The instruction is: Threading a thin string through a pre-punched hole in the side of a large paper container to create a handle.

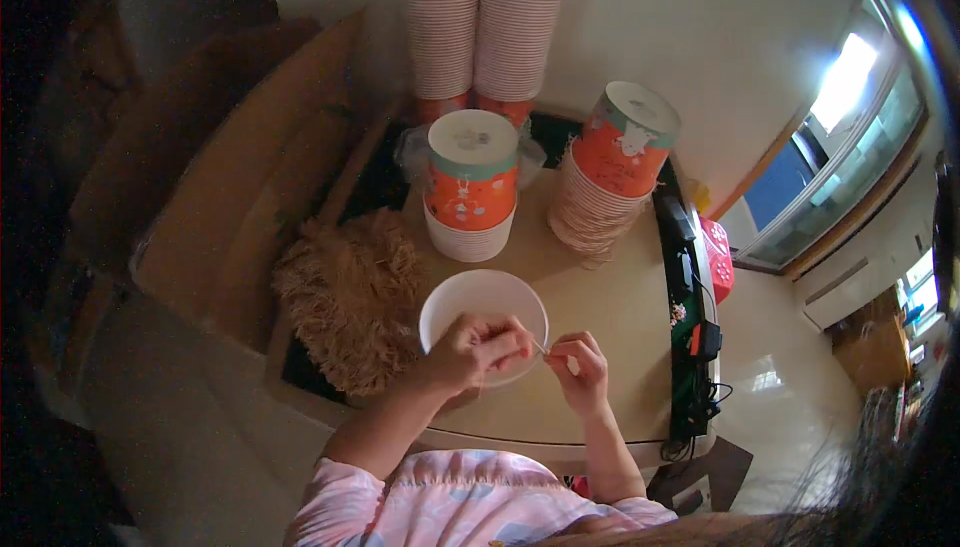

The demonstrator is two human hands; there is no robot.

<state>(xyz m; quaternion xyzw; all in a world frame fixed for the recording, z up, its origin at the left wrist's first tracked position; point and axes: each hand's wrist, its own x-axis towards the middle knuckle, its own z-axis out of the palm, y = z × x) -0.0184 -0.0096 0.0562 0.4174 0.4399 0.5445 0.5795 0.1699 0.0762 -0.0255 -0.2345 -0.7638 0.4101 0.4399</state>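
Note:
In front of me stands a white paper bucket (470, 297), its open mouth facing up. My left hand (480, 345) is over the bucket's near side, its fingers closed in a pinch. My right hand (582, 365) pinches too, just beyond the bucket's right rim. A thin pale strand (541, 347) spans the small gap between the fingertips of both hands. It is too small to make out fully. To the left of the bucket lies a shaggy heap of brown strings (355, 297), frayed at the ends.
Behind the bucket stands an upturned stack of orange and green paper buckets (472, 182). Another stack (612, 167), draped with strings, is at right. Tall nested stacks (445, 37) rise against the wall. A power strip and cables (708, 342) line the right table edge, beside a red box (717, 259).

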